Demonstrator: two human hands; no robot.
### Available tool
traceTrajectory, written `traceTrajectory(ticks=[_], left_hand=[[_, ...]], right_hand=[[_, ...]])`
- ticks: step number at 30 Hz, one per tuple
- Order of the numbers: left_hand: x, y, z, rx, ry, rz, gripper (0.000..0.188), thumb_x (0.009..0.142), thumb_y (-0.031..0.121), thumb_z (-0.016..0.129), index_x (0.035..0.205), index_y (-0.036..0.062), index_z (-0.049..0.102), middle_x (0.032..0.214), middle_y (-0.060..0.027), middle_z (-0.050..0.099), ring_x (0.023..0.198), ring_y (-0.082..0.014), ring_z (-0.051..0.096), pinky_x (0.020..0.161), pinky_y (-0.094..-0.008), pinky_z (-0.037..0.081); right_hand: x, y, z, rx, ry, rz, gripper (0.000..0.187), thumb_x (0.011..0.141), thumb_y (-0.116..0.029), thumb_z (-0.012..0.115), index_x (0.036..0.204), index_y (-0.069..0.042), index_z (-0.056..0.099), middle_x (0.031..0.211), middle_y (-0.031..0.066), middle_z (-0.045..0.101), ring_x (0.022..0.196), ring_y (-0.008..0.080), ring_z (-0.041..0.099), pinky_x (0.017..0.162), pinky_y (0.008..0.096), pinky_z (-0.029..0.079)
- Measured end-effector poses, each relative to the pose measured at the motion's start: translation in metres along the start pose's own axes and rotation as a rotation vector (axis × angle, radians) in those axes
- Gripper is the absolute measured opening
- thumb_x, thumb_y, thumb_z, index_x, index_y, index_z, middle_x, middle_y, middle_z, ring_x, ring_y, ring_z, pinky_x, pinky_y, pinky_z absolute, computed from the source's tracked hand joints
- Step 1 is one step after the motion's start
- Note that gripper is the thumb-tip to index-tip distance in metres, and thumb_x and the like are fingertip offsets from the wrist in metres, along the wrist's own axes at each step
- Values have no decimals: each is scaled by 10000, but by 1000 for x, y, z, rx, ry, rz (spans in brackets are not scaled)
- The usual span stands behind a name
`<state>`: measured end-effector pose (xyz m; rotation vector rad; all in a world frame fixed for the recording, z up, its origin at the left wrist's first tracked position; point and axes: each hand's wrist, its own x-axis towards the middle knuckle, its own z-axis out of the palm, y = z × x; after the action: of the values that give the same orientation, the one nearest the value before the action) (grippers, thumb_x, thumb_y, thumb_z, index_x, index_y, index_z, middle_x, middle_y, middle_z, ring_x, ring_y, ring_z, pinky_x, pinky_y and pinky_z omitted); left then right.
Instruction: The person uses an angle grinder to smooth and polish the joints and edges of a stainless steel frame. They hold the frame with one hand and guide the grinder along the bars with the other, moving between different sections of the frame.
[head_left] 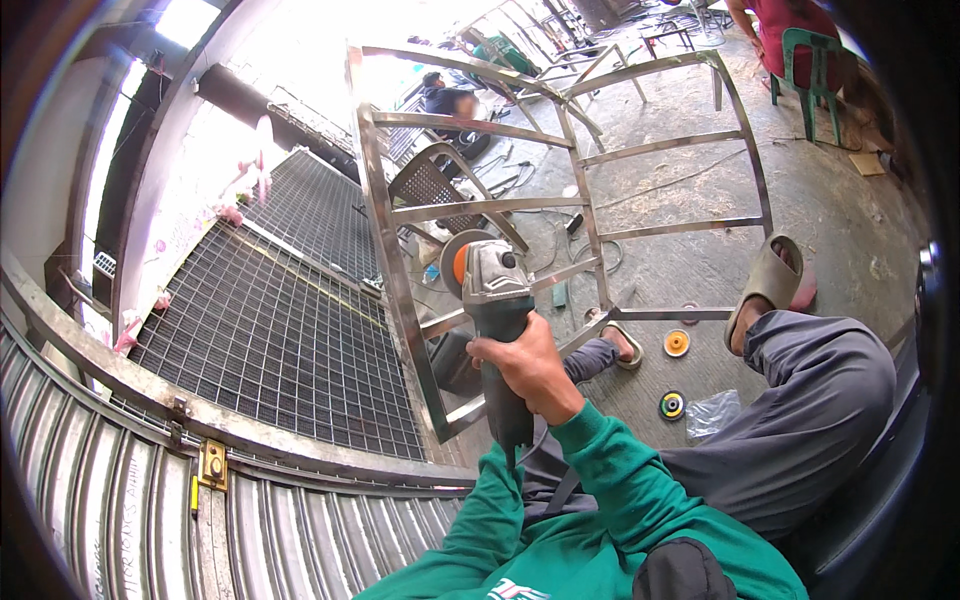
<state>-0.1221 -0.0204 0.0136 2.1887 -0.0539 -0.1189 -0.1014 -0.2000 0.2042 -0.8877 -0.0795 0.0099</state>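
Note:
My right hand (535,370) is wrapped round the dark body of an angle grinder (500,290). Its orange-and-grey disc (463,262) points up and left, close to the left upright of a welded metal frame (490,208); whether they touch I cannot tell. The bare metal frame, made of bars and crosspieces, leans in front of me. My left forearm, in a green sleeve (490,500), reaches up beneath the grinder's rear end. The left hand itself is hidden behind the tool.
Wire-mesh panels (270,330) and a corrugated metal shutter (300,535) lie to the left. By my legs are a yellow disc (677,343), a black-rimmed disc (671,405) and a plastic bag (713,414). Cables cross the floor. A person sits on a green chair (812,75) far right.

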Motion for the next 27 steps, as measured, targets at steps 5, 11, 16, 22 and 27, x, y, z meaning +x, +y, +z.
traceTrajectory(ticks=[5,11,16,22,27], left_hand=[[-9,-8,5,27,-1,-10,633,979,202,711,1543,97,445,1510,-172,555,1466,-324,468,1237,-446,358],[-27,-16,7,62,10,-34,610,983,190,705,1533,90,462,1506,-167,557,1466,-320,464,1244,-440,350],[-38,-20,9,87,13,-36,591,987,180,701,1525,84,476,1504,-164,558,1467,-317,462,1250,-435,343],[-44,-57,12,151,35,-28,568,991,168,695,1514,77,493,1501,-160,559,1467,-313,459,1256,-430,335],[-43,-72,21,333,247,297,477,920,126,727,1347,8,551,1233,-203,612,1188,-366,602,1028,-492,476]], right_hand=[[2,5,4,20,27,-93,376,761,-100,840,1082,12,680,905,44,725,784,131,668,718,320,553],[-1,12,12,-9,20,-110,259,784,-56,825,996,44,714,851,96,746,738,169,711,696,319,563],[-5,7,13,-4,5,-113,261,779,-57,824,999,35,718,852,88,743,748,164,704,709,314,558],[-2,4,9,30,1,-53,414,747,-97,852,1091,12,650,903,47,698,775,137,660,707,321,555],[-2,5,8,-38,37,2,436,743,-116,857,1106,11,650,930,49,702,809,145,665,735,330,558]])
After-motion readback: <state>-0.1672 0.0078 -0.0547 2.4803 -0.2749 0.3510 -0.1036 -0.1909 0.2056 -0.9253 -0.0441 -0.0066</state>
